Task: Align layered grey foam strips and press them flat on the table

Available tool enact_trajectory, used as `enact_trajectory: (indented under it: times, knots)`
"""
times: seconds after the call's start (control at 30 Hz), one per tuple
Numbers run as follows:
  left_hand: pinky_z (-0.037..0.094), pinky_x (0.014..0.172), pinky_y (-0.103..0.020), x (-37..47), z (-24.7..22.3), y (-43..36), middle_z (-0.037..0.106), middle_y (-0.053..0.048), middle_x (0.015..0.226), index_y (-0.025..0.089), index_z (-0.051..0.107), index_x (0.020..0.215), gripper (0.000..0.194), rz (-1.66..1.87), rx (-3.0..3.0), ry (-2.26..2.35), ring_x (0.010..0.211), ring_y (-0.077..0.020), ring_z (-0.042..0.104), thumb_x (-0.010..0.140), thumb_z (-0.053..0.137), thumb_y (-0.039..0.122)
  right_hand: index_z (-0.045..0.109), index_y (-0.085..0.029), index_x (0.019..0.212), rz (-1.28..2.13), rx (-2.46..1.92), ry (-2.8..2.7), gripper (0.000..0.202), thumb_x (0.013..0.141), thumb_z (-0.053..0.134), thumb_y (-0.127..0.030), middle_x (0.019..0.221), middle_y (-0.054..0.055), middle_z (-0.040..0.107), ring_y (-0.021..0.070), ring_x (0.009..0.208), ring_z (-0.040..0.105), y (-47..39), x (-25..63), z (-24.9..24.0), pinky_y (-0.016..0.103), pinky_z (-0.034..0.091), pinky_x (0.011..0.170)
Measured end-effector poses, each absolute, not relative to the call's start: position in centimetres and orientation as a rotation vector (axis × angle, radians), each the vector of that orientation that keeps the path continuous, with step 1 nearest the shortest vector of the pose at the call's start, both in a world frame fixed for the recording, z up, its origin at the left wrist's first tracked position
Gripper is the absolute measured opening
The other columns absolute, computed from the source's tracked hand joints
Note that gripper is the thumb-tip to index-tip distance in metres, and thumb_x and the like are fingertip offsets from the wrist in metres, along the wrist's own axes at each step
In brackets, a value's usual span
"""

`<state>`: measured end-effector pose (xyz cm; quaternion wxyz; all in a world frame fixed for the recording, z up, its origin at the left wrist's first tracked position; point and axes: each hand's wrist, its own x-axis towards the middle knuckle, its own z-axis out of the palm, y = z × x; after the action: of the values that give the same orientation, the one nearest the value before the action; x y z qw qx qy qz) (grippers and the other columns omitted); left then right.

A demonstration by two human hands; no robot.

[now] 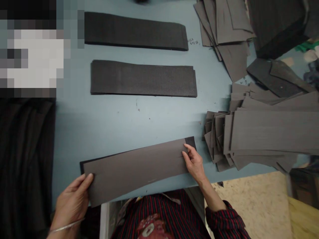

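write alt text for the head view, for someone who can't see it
Two bare hands, left and right, hold a grey strip over a blue table. Two dark stacks lie beyond; grey pieces pile up at right.

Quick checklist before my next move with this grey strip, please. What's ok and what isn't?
1. Left hand holding the grey strip at its left end: ok.
2. Right hand touching near the right end: ok.
3. Grey strip lined up with the black piece under it: not ok, black shows at both ends.
4. Nearer dark stack squared: not ok, its right end is stepped.
5. Grey pile at right squared: not ok, edges fan out.
6. Strip's underside unmarked: cannot tell, hidden.
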<state>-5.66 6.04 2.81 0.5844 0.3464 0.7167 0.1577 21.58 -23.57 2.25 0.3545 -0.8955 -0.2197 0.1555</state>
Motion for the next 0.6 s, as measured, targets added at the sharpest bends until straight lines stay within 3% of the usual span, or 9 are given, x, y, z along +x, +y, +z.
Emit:
enact_trajectory:
  times: [0.23, 0.6]
  knots:
    - [0.051, 0.073, -0.023, -5.7, 2.7, 6.1, 0.070, 0.000, 0.083, 0.017, 0.066, 0.084, 0.045, 0.427, 0.708, 1.568, 0.075, -0.0132, 0.063, 0.047, 0.088, 0.031, 0.054, -0.019, 0.126, 0.407, -2.328, -0.565, 0.039, 0.090, 0.053, -0.036, 0.077, 0.000, 0.054, 0.0117, 0.061, 0.045, -23.6, 21.8, 1.9, 0.026, 0.042, 0.061]
    - [0.052, 0.069, -0.025, -5.9, 5.0, 5.7, 0.070, -0.002, 0.076, 0.016, 0.068, 0.086, 0.049, 0.365, 0.721, 1.574, 0.072, -0.0161, 0.064, 0.047, 0.087, 0.038, 0.057, -0.018, 0.124, 0.414, -2.374, -0.611, 0.041, 0.089, 0.052, -0.039, 0.076, 0.002, 0.058, 0.0133, 0.062, 0.049, -23.3, 22.1, 2.4, 0.027, 0.045, 0.060]
